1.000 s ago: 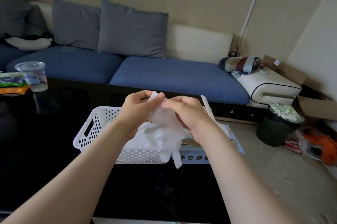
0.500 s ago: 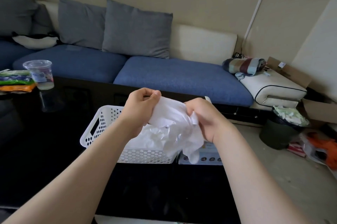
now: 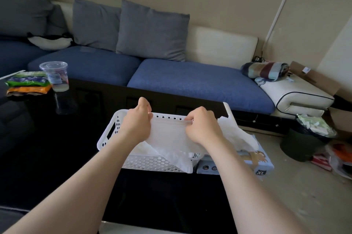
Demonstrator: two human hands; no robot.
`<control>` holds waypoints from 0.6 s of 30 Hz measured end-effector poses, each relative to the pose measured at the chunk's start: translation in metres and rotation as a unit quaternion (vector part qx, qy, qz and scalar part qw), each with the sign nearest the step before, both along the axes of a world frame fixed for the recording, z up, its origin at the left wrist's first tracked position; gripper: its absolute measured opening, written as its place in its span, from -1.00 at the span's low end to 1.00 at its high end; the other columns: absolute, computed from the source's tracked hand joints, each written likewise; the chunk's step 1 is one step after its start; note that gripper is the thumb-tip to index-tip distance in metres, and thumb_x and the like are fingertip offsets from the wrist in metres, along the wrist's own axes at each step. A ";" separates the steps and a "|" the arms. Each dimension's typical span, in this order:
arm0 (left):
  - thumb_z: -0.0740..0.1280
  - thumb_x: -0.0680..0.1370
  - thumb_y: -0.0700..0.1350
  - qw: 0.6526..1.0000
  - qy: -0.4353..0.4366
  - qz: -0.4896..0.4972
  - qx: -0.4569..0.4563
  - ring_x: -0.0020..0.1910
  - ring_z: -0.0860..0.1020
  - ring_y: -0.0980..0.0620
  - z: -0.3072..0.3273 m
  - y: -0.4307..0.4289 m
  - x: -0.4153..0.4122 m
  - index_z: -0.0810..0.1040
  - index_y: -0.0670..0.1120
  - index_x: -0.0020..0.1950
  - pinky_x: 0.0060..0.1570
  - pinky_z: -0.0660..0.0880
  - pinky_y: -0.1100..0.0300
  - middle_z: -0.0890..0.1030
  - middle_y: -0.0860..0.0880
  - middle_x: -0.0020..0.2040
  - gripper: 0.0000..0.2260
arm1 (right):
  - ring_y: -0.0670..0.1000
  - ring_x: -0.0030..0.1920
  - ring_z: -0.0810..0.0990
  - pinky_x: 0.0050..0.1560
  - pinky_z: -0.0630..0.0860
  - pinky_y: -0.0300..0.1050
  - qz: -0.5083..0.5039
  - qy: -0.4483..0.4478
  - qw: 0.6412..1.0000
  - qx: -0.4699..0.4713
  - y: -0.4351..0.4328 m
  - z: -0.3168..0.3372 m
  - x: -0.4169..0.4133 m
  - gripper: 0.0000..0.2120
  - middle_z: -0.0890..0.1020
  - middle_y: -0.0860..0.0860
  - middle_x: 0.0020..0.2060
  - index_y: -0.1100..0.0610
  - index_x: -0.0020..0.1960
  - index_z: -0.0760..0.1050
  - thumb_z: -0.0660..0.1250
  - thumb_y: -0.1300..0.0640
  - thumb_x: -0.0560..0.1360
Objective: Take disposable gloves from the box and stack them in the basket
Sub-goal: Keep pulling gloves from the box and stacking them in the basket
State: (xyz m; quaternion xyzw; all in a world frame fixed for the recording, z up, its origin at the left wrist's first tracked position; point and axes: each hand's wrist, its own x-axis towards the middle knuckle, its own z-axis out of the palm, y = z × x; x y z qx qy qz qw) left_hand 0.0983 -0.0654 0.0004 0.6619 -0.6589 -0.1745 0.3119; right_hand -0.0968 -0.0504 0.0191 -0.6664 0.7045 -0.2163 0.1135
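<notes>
Head view: black table, blue sofa behind; gloves in basket; my left hand and right hand fingers pinch a glove taut.

Single head-worn wide-angle view: faces forward and down across the black table toward the sofa; basket close, mid-frame; edges probably distorted.

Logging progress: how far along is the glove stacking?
Done: a pile of gloves lies in the basket. In hand: left hand and right hand pinch one glove spread over it. Left: lay it down; another pokes from the box.
</notes>
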 end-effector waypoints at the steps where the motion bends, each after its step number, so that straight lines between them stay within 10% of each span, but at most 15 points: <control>1: 0.17 0.73 -0.22 1.000 -0.001 -0.005 0.002 -0.31 0.47 -0.06 0.000 0.001 0.003 0.31 -0.10 0.19 -0.42 0.45 0.04 0.50 -0.11 -0.22 -0.93 | 0.10 -0.05 0.60 -0.20 0.47 -0.12 0.007 -0.003 1.000 0.006 -0.001 -0.001 0.003 -0.65 0.65 0.06 0.09 0.08 0.21 0.70 0.28 0.33 0.54; 14: 0.15 0.56 -0.41 0.983 -0.162 -0.052 0.062 -0.06 0.50 0.01 -0.011 -0.008 0.038 0.48 0.05 -0.11 -0.09 0.42 0.22 0.52 -0.01 0.03 -0.65 | 0.05 -0.05 0.50 -0.10 0.40 -0.07 0.045 0.096 0.993 -0.048 -0.024 -0.023 0.031 -0.81 0.62 0.06 0.12 0.05 0.25 0.60 0.38 0.01 0.69; 18: 0.20 0.58 -0.43 0.972 -0.225 -0.036 0.050 0.07 0.50 0.03 -0.008 -0.006 0.038 0.68 -0.02 0.08 -0.11 0.39 0.35 0.45 0.04 0.07 -0.62 | 0.04 -0.07 0.52 -0.13 0.45 -0.06 0.053 0.110 0.990 -0.064 -0.031 -0.027 0.034 -0.81 0.64 0.07 0.07 0.07 0.23 0.57 0.39 0.01 0.68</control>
